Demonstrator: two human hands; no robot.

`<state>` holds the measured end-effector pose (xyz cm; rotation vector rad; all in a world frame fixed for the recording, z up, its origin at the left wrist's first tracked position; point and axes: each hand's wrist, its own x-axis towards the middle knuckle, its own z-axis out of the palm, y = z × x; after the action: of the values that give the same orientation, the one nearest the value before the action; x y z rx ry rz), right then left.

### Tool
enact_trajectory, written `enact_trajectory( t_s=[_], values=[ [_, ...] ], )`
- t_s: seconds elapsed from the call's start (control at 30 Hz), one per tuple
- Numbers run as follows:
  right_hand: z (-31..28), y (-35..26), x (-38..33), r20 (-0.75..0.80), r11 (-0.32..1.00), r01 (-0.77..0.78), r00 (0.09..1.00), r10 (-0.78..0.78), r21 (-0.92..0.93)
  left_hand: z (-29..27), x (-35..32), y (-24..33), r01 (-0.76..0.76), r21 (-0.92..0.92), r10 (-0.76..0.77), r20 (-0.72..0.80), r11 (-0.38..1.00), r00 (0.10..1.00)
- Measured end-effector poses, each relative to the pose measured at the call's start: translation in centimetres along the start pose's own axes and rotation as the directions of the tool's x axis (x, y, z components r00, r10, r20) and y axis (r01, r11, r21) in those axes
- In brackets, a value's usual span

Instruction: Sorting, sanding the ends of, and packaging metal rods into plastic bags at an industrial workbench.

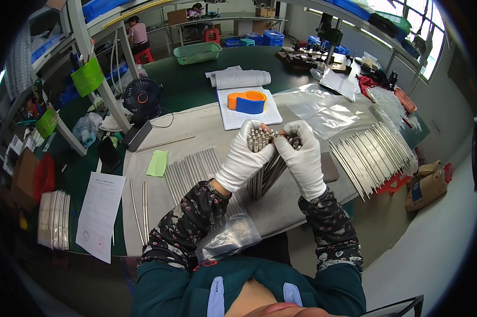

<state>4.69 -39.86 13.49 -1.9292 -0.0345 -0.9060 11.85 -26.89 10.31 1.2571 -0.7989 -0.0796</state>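
1. Work table [296, 203]: grey-covered surface directly beneath the grip; the lower ends of the held rods stand on or just above it, which of the two cannot be told.
2. Row of loose metal rods [373, 156]: lies flat on the table to the right of the grip, well apart from it, fanned side by side.
3. Second row of rods [191, 169]: lies flat to the left of the grip, partly behind the left forearm.
4. Clear plastic bag [228, 238]: lies below and to the left of the grip, near the table edge.
5. Bundle of metal rods [265, 169]: held roughly upright between both hands, tops level with the fingertips.
6. Left hand [244, 156]: white-gloved, wrapped around the left side of the bundle, fingers closed on the upper part.
7. Right hand [303, 156]: white-gloved, closed around the right side of the bundle, touching the rod tops.
8. Tape dispenser [247, 101]: orange and blue, sits on a paper pad beyond the grip, apart from it.
9. Green paper slip [157, 162]: lies flat well to the left of the grip.
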Motion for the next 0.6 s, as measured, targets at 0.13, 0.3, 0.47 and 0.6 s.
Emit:
enact_trajectory(
  t_s=[0.13, 0.3, 0.47, 0.6],
  values=[
    [0.0, 0.0, 0.1, 0.017, 0.996, -0.004, 1.0, 0.002, 0.09, 0.1, 0.1, -0.1, 0.026, -0.089, -0.025, 0.021, 0.996, 0.999],
    [0.1, 0.6, 0.4, 0.056, 0.995, 0.089, 0.994, -0.091, 0.041, -0.4, 0.0, 0.1, 0.001, -0.07, 0.003, 0.065, 0.998, 0.998],
    [0.4, 0.7, 0.4, 0.071, 0.967, -0.018, 0.997, 0.0, 0.254, -1.0, 0.0, 0.1, -0.003, -0.037, 0.006, 0.088, 0.999, 0.996],
    [0.5, 0.0, 0.3, 0.069, 0.979, 0.204, 0.977, -0.202, -0.026, -1.0, -0.1, 0.3, -0.019, -0.007, 0.02, 0.096, 1.0, 0.995]
  ],
)
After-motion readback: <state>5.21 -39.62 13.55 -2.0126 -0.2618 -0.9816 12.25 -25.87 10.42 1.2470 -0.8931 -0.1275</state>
